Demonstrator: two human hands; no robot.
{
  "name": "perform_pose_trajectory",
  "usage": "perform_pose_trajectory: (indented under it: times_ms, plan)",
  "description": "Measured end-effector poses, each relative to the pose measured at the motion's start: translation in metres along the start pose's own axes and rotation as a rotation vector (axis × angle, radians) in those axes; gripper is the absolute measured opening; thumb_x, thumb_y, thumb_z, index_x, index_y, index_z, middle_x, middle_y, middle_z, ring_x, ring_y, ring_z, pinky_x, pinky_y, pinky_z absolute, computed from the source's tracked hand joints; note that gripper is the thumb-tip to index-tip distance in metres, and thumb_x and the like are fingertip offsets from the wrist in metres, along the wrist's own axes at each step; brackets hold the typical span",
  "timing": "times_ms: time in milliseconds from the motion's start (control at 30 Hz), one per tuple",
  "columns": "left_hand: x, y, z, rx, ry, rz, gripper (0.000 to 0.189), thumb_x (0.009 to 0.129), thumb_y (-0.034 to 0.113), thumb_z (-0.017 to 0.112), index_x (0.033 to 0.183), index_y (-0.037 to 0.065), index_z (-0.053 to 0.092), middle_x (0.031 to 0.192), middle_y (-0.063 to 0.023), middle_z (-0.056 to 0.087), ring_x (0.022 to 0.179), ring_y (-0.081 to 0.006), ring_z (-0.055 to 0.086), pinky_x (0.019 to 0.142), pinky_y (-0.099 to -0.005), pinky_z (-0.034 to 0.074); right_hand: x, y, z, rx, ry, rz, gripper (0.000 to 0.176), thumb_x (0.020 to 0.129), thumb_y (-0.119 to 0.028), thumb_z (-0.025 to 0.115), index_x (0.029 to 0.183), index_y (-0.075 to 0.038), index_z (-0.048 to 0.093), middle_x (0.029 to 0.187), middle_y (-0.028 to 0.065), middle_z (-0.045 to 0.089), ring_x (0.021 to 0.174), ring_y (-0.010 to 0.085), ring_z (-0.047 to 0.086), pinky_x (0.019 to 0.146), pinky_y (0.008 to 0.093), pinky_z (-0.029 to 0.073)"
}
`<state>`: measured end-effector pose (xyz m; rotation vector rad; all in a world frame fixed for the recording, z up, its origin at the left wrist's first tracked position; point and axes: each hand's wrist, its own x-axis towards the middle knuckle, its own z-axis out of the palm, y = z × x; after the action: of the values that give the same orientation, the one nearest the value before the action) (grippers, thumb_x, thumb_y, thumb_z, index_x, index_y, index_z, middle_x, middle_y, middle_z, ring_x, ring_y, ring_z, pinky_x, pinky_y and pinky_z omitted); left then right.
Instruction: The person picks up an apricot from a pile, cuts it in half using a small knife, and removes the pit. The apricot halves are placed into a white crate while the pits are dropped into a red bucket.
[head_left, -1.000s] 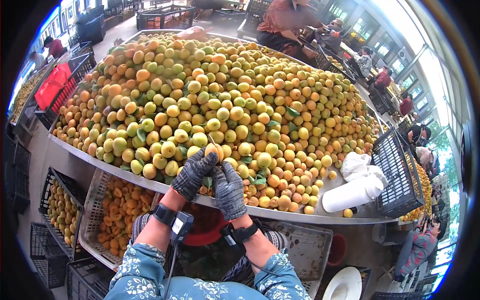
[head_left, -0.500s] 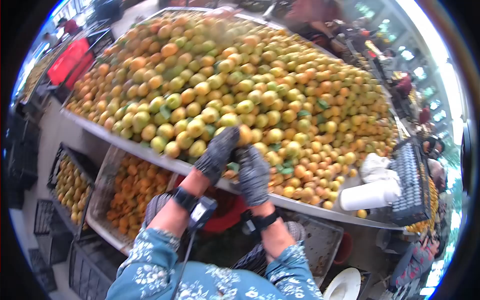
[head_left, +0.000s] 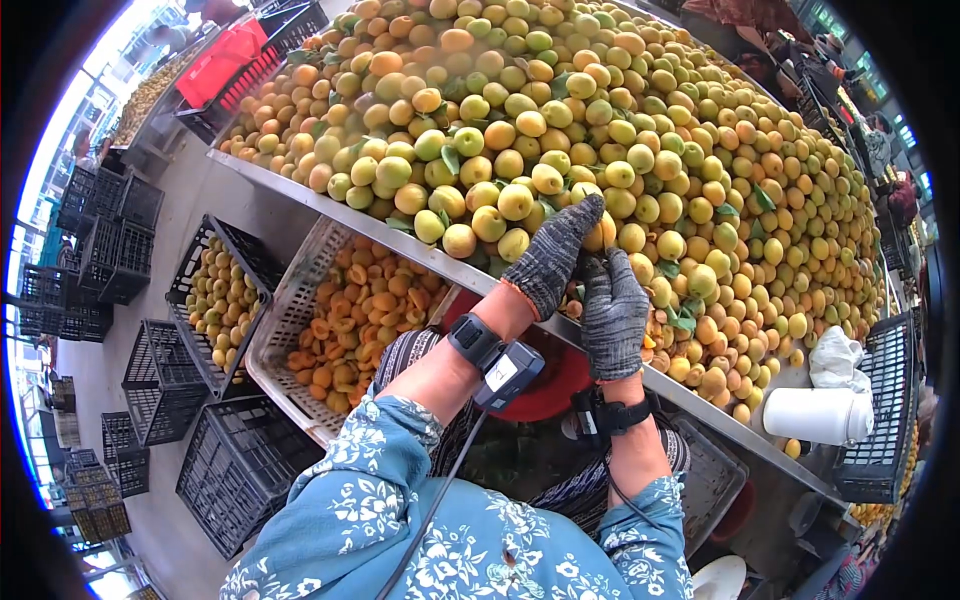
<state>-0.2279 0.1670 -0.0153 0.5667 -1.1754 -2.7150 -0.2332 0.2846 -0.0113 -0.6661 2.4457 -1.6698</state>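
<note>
My left hand [head_left: 556, 258], in a grey knitted glove, has its fingers closed round an apricot [head_left: 601, 233] at the near edge of the heap. Just right of it and lower, my right hand [head_left: 614, 318] wears a matching glove. Its fingers are bent together against the underside of that apricot; whatever they may pinch is too small or hidden to make out. Yellow-green and orange apricots [head_left: 700, 200] are piled on a metal-edged table [head_left: 330, 210] in front of both hands, with some green leaves [head_left: 684, 318] among them.
Left of my lap, a white plastic crate [head_left: 275, 350] holds split apricot halves [head_left: 350, 330]. Farther left are a black crate [head_left: 262, 268] of whole apricots and several stacked black crates. A red basin [head_left: 545, 390] sits below the table edge; a white jug [head_left: 815, 415] stands at right.
The view has swung so that the table, crates and hands appear farther right. Both hands stay together at the apricot, with little change in their grip.
</note>
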Motion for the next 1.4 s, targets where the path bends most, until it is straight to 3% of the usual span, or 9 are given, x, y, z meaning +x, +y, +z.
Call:
perform_pose_trajectory:
  times_ms: [133,200,367,633,833,1033,1100,1233,1400]
  plan:
    - [0.006,-0.008,-0.003,-0.011,-0.041,0.117,0.023,0.094,0.036,0.060,0.099,0.013,0.062,0.083,0.0025,0.060,0.069,-0.0085,0.058,0.060,-0.0261,0.050,0.000,0.002,0.003,0.209,0.041,0.033,0.021,0.094,-0.017,0.056,0.104,0.001,0.062,0.073,0.0049,0.065,0.060,0.0126,0.057,0.055,0.0297,0.045]
    - [0.009,-0.016,-0.005,-0.013,-0.038,0.173,0.024,0.096,0.033,0.057,0.101,0.011,0.063,0.090,0.0021,0.060,0.078,-0.0078,0.056,0.070,-0.0251,0.048,0.001,0.005,0.003,0.419,-0.055,0.065,0.026,0.095,-0.016,0.053,0.113,0.002,0.061,0.093,0.0050,0.067,0.075,0.0113,0.061,0.068,0.0245,0.049]
    - [0.005,-0.014,0.000,-0.027,0.001,0.226,0.025,0.097,0.029,0.053,0.107,0.008,0.064,0.096,0.0014,0.061,0.089,-0.0081,0.055,0.081,-0.0248,0.047,-0.001,-0.003,-0.018,0.509,-0.168,0.273,0.021,0.095,-0.017,0.055,0.106,-0.002,0.064,0.082,-0.0030,0.062,0.066,0.0042,0.051,0.057,0.0188,0.041]
    - [0.003,0.001,-0.006,-0.041,-0.017,0.065,0.027,0.094,0.038,0.056,0.093,0.011,0.061,0.075,-0.0034,0.061,0.058,-0.0156,0.058,0.053,-0.0276,0.049,0.013,0.019,-0.074,0.478,0.044,0.168,0.027,0.081,-0.014,0.072,0.103,-0.002,0.063,0.081,-0.0003,0.062,0.061,0.0060,0.055,0.052,0.0179,0.042]
    - [-0.013,-0.011,0.018,0.215,-0.117,-0.094,0.026,0.094,0.036,0.054,0.092,0.011,0.061,0.073,-0.0002,0.058,0.051,-0.0100,0.052,0.042,-0.0233,0.040,0.016,-0.003,-0.066,0.546,-0.103,0.136,0.044,0.073,0.001,0.069,0.116,0.001,0.061,0.101,0.0055,0.065,0.091,0.0146,0.063,0.081,0.0262,0.052]
    - [-0.005,-0.025,0.011,0.513,-0.330,0.367,0.029,0.092,0.035,0.056,0.109,0.012,0.061,0.078,0.0014,0.057,0.060,-0.0076,0.053,0.046,-0.0209,0.042,0.013,0.004,-0.062,0.818,-0.143,0.218,0.042,0.071,-0.001,0.069,0.111,0.005,0.062,0.099,0.0111,0.068,0.086,0.0178,0.065,0.076,0.0266,0.054]
    - [-0.013,-0.018,0.014,0.065,-0.252,-0.202,0.031,0.091,0.034,0.056,0.111,0.011,0.060,0.082,-0.0005,0.058,0.064,-0.0089,0.054,0.048,-0.0206,0.042,0.014,0.007,-0.058,0.949,-0.147,0.186,0.042,0.070,-0.004,0.068,0.110,0.005,0.062,0.095,0.0109,0.068,0.081,0.0167,0.065,0.068,0.0247,0.054]
    - [-0.013,-0.022,0.016,-0.406,-0.254,-0.267,0.039,0.090,0.033,0.055,0.117,0.004,0.057,0.097,-0.0074,0.063,0.081,-0.0165,0.062,0.064,-0.0248,0.053,0.011,0.024,-0.054,1.199,0.090,0.271,0.042,0.072,-0.007,0.063,0.113,0.000,0.060,0.088,0.0083,0.066,0.074,0.0163,0.064,0.060,0.0239,0.053]
    - [-0.013,-0.015,0.006,-0.340,-0.471,-0.155,0.031,0.090,0.030,0.060,0.109,0.006,0.059,0.099,-0.0069,0.064,0.087,-0.0181,0.064,0.075,-0.0311,0.056,0.012,0.024,-0.062,1.254,-0.044,0.268,0.040,0.081,-0.015,0.057,0.119,-0.002,0.054,0.073,0.0066,0.060,0.046,0.0100,0.049,0.049,0.0268,0.049]
